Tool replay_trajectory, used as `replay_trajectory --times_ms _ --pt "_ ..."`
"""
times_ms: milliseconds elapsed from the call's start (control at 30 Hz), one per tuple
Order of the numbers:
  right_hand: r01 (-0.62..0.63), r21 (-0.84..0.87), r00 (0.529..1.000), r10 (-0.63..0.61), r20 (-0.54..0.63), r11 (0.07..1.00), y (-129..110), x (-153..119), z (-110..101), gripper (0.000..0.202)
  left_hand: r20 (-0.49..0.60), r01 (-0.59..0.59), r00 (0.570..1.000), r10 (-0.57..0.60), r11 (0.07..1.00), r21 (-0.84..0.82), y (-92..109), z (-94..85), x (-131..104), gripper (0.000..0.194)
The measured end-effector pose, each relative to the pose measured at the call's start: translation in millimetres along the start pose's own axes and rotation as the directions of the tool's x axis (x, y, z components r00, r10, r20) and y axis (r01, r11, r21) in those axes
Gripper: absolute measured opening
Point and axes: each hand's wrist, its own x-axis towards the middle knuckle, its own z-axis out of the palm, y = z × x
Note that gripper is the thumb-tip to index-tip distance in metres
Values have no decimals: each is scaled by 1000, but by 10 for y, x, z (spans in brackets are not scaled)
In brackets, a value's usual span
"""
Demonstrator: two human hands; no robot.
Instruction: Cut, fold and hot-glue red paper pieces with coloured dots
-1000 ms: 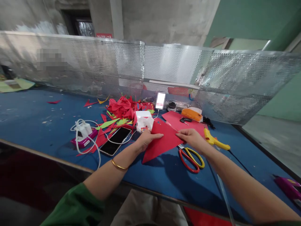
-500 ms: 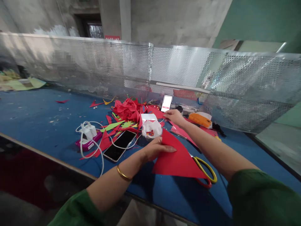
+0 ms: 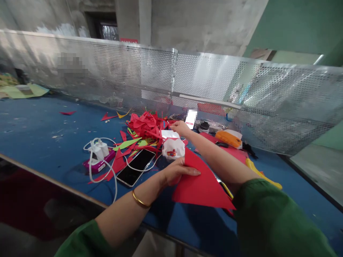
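Note:
My left hand [image 3: 178, 172] pinches a folded sheet of red paper [image 3: 202, 189] by its upper left edge, thumb on top. The paper is wide at the bottom and narrows to a point above. Behind it lie scissors [image 3: 226, 189] with yellow and red handles, mostly covered by the paper and my right sleeve. My right hand [image 3: 179, 128] is stretched forward beside a heap of red paper scraps [image 3: 144, 125]. Its fingertips are pressed together; whether a scrap is between them is too small to tell. Just below that hand stands a white paper-lined cup [image 3: 174, 147] with small coloured bits inside.
A dark phone [image 3: 136, 167], a purple power strip [image 3: 99, 162] with white chargers and a looping cable lie to the left. A lit phone [image 3: 190, 119] leans near the perforated metal screen [image 3: 209, 78]. An orange item [image 3: 227, 138] and yellow piece [image 3: 262, 174] lie right.
My right hand has moved left, from beside the lit phone to the scrap heap. Its forearm now covers more of the scissors. My left hand keeps the red paper almost in place.

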Motion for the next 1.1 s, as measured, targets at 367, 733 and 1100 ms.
replay_trajectory --times_ms 367,733,1100 --pt "-133 402 983 171 -60 906 366 -1872 -867 71 -283 -28 959 23 1000 -12 -59 58 133 39" --pt "-62 99 956 87 -281 993 828 -2713 -455 33 -287 86 957 -42 986 143 -112 64 132 47" --pt "-274 -579 960 185 -208 768 1029 -2947 -666 18 -415 2 908 65 987 158 -40 -13 196 35"
